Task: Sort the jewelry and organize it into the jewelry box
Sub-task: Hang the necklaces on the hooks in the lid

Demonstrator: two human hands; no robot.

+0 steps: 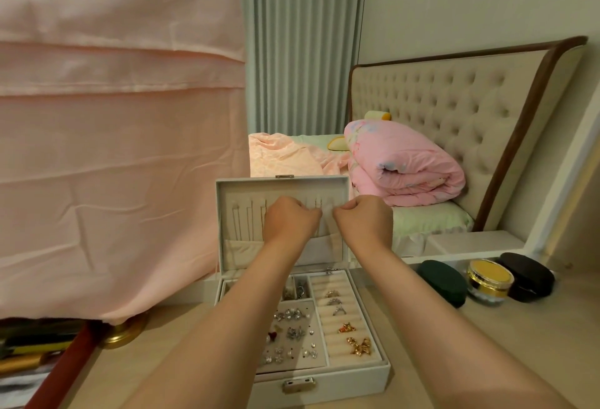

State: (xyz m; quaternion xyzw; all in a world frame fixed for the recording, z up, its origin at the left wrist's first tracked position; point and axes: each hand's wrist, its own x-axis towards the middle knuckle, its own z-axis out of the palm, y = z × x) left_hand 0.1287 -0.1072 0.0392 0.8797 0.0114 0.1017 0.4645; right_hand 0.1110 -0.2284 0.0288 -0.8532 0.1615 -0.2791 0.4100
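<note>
Since rings (334, 302) and earrings (292, 315) already fill the tray below both wrists, the sorting looks mostly done. The left hand (289, 221) and right hand (364, 220) are curled, fingertips nearly meeting, apparently pinching a fine chain (328, 212) against the upright lid (233, 191). Beneath them, the white jewelry box (324, 376) sits open on the bench (487, 343).

Light: warm, soft, rather dim all over.
Source: yellowest glow sits far right of the fingers (312, 212), at the frame edge.
Glare: small shine on the round gold-lidded glass jar (490, 280), below-right of them.
Shadows: faint, soft-edged, under both forearms (246, 327).
Focus: fine pale chain (317, 204) at the fingers looks smeared.
Edges: beige tufted headboard (454, 109) bows, wide-angle bend.
</note>
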